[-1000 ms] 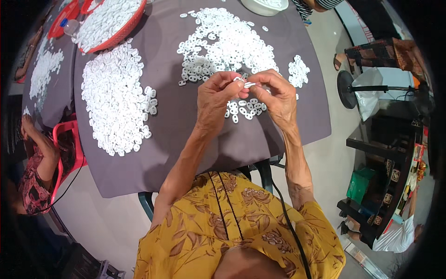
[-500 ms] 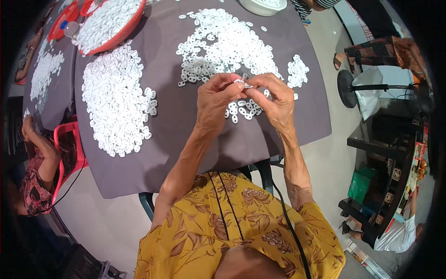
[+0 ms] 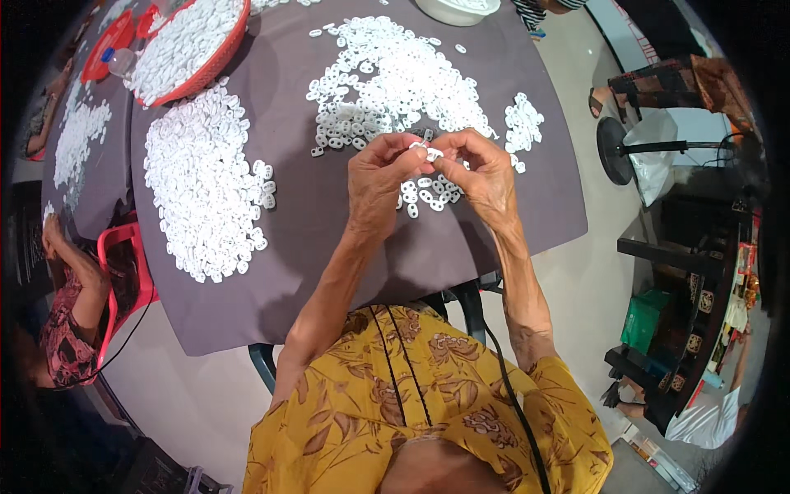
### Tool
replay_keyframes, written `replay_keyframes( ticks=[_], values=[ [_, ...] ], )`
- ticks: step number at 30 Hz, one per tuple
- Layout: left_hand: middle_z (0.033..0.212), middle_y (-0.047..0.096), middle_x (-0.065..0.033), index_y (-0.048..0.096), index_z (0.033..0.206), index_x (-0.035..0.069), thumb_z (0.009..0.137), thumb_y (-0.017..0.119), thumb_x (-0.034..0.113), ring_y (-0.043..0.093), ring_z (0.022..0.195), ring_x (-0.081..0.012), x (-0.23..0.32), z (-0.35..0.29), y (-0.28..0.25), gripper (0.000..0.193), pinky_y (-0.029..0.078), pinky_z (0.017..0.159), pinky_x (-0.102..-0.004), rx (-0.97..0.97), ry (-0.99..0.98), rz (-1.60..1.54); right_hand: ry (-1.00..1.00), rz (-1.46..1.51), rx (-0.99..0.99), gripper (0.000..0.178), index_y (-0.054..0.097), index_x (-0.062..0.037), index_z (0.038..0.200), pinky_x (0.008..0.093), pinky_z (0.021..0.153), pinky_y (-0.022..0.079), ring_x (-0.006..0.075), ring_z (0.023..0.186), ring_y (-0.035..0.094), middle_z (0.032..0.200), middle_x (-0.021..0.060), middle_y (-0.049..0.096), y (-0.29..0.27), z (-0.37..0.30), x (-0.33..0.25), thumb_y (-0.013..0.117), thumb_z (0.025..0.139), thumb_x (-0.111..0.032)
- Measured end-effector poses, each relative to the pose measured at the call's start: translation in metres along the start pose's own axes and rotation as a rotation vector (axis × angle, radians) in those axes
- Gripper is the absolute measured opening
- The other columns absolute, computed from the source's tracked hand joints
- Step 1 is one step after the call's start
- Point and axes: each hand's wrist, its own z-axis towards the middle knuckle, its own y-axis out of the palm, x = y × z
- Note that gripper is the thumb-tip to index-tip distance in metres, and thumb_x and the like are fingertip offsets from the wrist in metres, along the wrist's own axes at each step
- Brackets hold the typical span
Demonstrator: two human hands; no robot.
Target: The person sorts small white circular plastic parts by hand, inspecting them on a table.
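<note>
My left hand (image 3: pixel 377 188) and my right hand (image 3: pixel 487 183) meet above the table, both closed in a pinch. Between their fingertips is a small white plastic piece (image 3: pixel 434 154), partly covered by the fingers. Whether a second piece is joined to it I cannot tell. Just below my hands lie several loose white oval pieces with dark holes (image 3: pixel 425 195). Beyond my fingers spreads a large pile of the same kind of pieces (image 3: pixel 420 78). A small cluster of them (image 3: pixel 523 122) sits right of my right hand.
Another broad pile of white pieces (image 3: pixel 196 185) covers the table's left part. Behind it stands a red basket (image 3: pixel 220 72) full of them; a white bowl (image 3: pixel 457 11) is at the far edge. A person sits on a red chair (image 3: pixel 141 272) at left. A fan (image 3: pixel 617 153) stands right.
The white piece has turned between my fingertips and shows more of its face. My hands stay nearly in place. The whole view has shifted slightly.
</note>
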Motion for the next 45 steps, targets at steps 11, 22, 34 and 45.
replay_keyframes(
  ticks=[11,22,34,45],
  values=[
    [0.082,0.061,-0.0079,0.058,0.090,-0.002,0.078,0.060,0.007,0.057,0.070,-0.0125,0.003,-0.002,0.003,0.015,0.048,0.068,-0.0249,-0.024,-0.075,0.050,0.189,0.413,0.103,0.015,0.060,0.0047,0.090,0.0245,0.067,0.046,0.0130,0.069,0.057,0.079,0.0065,0.059,-0.001,0.009,-0.011,0.058,0.075,0.004],
    [0.082,0.063,-0.0064,0.060,0.089,-0.001,0.078,0.060,0.009,0.056,0.068,-0.0105,0.004,-0.003,0.006,0.015,0.047,0.067,-0.0235,-0.012,-0.057,0.139,0.147,0.370,0.124,0.014,0.060,0.0042,0.090,0.0257,0.069,0.045,0.0128,0.071,0.056,0.081,0.0066,0.059,0.006,0.008,-0.017,0.056,0.077,0.001],
    [0.080,0.062,-0.0075,0.060,0.088,-0.003,0.077,0.059,0.008,0.055,0.066,-0.0090,0.002,-0.003,0.002,0.016,0.046,0.063,-0.0216,-0.018,-0.033,0.113,0.146,0.272,0.136,0.016,0.061,0.0023,0.092,0.0244,0.072,0.043,0.0120,0.072,0.057,0.077,0.0046,0.060,0.009,0.007,-0.018,0.059,0.076,-0.002],
    [0.077,0.061,-0.0070,0.060,0.086,-0.003,0.077,0.060,0.009,0.055,0.065,-0.0090,0.002,-0.002,0.002,0.015,0.046,0.062,-0.0216,0.011,-0.045,0.095,0.126,0.250,0.141,0.015,0.062,0.0009,0.091,0.0217,0.068,0.043,0.0090,0.072,0.055,0.078,0.0020,0.059,0.012,0.005,-0.016,0.060,0.077,-0.003]
  ],
)
